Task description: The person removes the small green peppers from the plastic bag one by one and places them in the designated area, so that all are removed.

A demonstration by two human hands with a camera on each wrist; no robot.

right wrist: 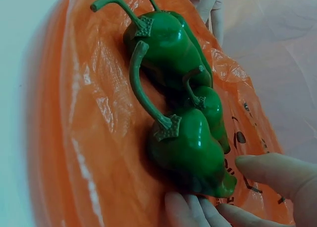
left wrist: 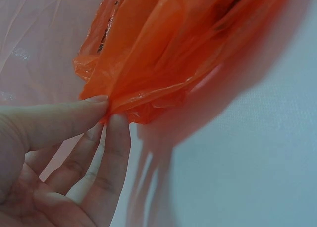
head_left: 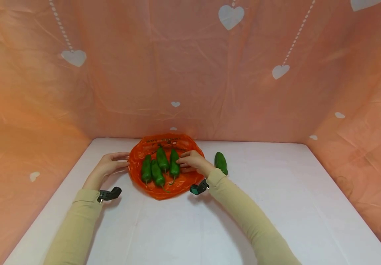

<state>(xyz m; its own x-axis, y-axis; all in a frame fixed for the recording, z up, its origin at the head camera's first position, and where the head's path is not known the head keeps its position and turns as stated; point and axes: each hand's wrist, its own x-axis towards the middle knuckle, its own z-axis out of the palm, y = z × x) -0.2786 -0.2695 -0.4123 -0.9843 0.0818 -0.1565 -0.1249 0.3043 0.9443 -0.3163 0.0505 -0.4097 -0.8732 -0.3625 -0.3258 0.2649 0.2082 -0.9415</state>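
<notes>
While L fingers (left wrist: 115, 160) pinch orange bag (left wrist: 148, 43), R fingers (right wrist: 277, 175) parted nr pepper (right wrist: 190, 145); 5th pepper (head_left: 220, 162) outside bag.

Green peppers (head_left: 157, 173), orange bag (head_left: 187, 184) with black print (head_left: 164, 140); peach backdrop (head_left: 194, 70), white hearts (head_left: 231, 17), beige sleeves (head_left: 243, 215)

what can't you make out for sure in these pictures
Head view: lettering on the orange plastic bag, too small and creased to read.
Left wrist view: the bag's far part, cut off by the top edge.
Right wrist view: one green pepper, partly hidden by the nearest pepper.
Right wrist view: part of the right hand, cut off by the frame's edges.
</notes>
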